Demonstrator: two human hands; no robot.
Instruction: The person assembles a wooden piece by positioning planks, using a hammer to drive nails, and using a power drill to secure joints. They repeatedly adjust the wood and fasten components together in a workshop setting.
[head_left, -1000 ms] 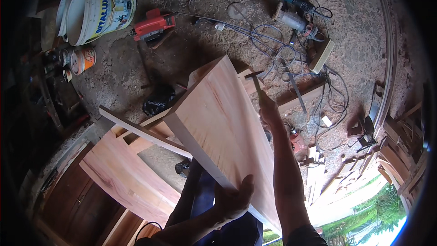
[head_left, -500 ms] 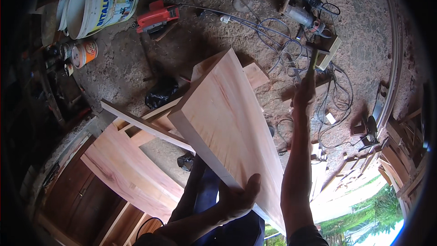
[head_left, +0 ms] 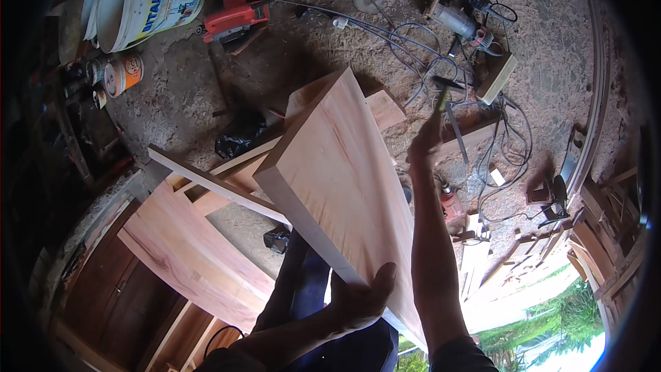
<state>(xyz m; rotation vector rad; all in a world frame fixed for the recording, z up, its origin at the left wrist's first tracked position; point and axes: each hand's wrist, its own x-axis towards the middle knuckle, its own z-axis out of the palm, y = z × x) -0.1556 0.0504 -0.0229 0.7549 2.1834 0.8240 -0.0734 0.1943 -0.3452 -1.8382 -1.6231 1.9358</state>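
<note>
My left hand [head_left: 365, 296] grips the near edge of a broad, pale wooden board [head_left: 337, 165], its thumb lying on the upper face. The board is tilted and joined to other boards beneath, though the joint is hidden. Out past its right side, my right hand [head_left: 425, 141] is closed round the handle of a hammer [head_left: 447, 84]. The hammer has a dark head and a yellowish part near it, and it is held in the air apart from the board. A narrow wooden rail [head_left: 213, 182] sticks out to the left below the board.
A red power planer [head_left: 235, 18], a white bucket [head_left: 148, 7] and an orange-and-white can [head_left: 124, 74] stand at the far left. Two power tools [head_left: 458, 17] and tangled cables [head_left: 427, 62] lie far right, by a wooden block [head_left: 497, 79]. A wide panel [head_left: 200, 255] is at the near left.
My right hand has swung the hammer leftward, nearer the board. A red tool on the floor behind my right forearm has come into view. The left hand keeps its hold.
</note>
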